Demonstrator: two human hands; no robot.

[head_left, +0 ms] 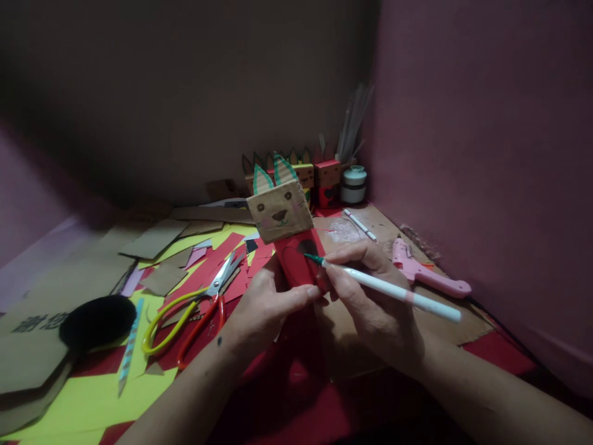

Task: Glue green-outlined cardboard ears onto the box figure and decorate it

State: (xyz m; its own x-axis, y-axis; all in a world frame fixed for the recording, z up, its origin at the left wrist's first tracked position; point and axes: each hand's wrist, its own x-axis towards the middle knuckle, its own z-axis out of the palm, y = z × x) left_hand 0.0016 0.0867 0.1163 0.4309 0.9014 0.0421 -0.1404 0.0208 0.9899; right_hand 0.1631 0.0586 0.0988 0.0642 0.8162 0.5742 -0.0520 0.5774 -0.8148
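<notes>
My left hand (273, 303) is closed around the red body of a cardboard animal figure (280, 213), holding it upright and slightly tilted. The figure has a square tan head with a drawn face and two pointed ears edged in green. A dark outline and a dark filled patch show on its red front. Between the fingers and thumb of my right hand (370, 296) is a white marker pen (393, 287). Its green tip touches, or nearly touches, the red front beside the dark patch.
Scissors (215, 296) with yellow and red handles, a striped pencil (130, 349) and a black round object (97, 322) lie left among paper scraps. A pink glue gun (426, 272), another marker (360, 224) and a pale jar (353, 185) are right. Similar figures (327, 182) stand behind.
</notes>
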